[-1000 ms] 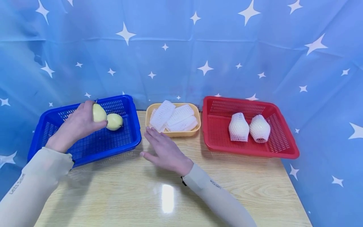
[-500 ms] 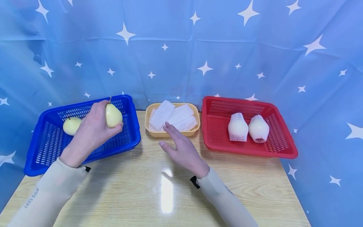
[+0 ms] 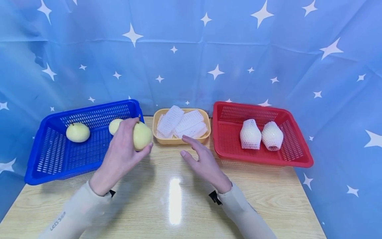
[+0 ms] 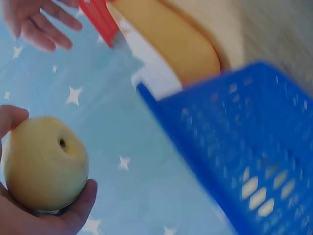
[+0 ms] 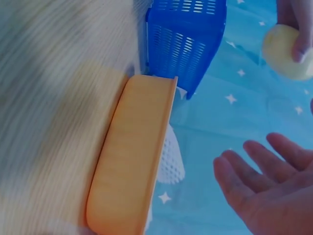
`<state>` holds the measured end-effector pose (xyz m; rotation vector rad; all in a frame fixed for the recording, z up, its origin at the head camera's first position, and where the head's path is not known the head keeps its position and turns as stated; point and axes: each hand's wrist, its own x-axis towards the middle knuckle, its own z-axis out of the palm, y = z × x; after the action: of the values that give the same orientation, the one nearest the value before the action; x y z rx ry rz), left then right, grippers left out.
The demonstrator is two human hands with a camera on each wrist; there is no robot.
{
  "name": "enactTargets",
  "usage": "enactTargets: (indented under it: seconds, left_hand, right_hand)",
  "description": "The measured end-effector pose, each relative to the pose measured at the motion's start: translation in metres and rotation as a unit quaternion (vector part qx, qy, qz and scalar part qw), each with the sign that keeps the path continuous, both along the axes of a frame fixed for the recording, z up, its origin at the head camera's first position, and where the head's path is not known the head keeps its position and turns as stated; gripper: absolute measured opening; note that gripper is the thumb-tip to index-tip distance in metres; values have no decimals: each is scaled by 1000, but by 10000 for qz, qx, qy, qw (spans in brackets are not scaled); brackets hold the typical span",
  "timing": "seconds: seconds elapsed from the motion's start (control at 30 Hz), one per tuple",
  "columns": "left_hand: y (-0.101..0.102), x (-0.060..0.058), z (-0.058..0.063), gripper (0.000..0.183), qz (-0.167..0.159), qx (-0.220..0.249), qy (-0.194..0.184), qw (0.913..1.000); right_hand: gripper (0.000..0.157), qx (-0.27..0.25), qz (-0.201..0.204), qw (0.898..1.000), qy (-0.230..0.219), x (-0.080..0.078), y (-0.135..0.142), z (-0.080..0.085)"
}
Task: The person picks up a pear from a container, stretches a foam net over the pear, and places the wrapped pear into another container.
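Head view: the left hand grips a pear between thumb and fingers, near the right edge of the blue basket; the right hand hovers near the front edge of the yellow tray. Left wrist: through the blurred basket, perhaps another pear. Right wrist: the right hand's fingers spread loosely, holding nothing

Straight ahead of you hangs a blue fabric backdrop, scattered with white four-pointed stars, a long horizontal crease cutting across it and the same cloth closing in down both sides! Below you spreads a pale wood-grain tabletop, grain running side to side, and there, near its middle, gleams a tall, bright white reflection!
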<state>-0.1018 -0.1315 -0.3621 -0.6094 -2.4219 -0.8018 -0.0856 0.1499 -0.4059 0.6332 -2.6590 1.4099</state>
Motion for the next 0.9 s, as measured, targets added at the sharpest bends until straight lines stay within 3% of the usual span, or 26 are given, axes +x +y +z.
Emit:
enactTargets:
  seconds: [0.1,0.27,0.4,0.5,0.7,0.9]
  left_hand:
    - [10,5,-11,77,-195,202,94,9996]
    - [27,14,-27,81,-475,502,-142,9975]
    - [40,20,-40,94,-677,729,-355,9944]
    - [49,23,-48,99,-678,919,-617,9915]
    - [65,27,-64,89,-718,1194,-1227,9826]
    - [75,30,-76,88,-801,1135,-1324,9814]
  right_hand:
    - [53,-82,26,10000,-36,2,3,-2]
    - [51,-363,123,9992,-68,4,7,-6]
    - [50,-634,248,9975,-180,5,9,-9]
    - [48,-752,320,9963,-255,6,11,-10]
    - [47,-917,437,9933,-559,8,14,-13]
    - [49,-1011,514,9879,-1061,8,16,-17]
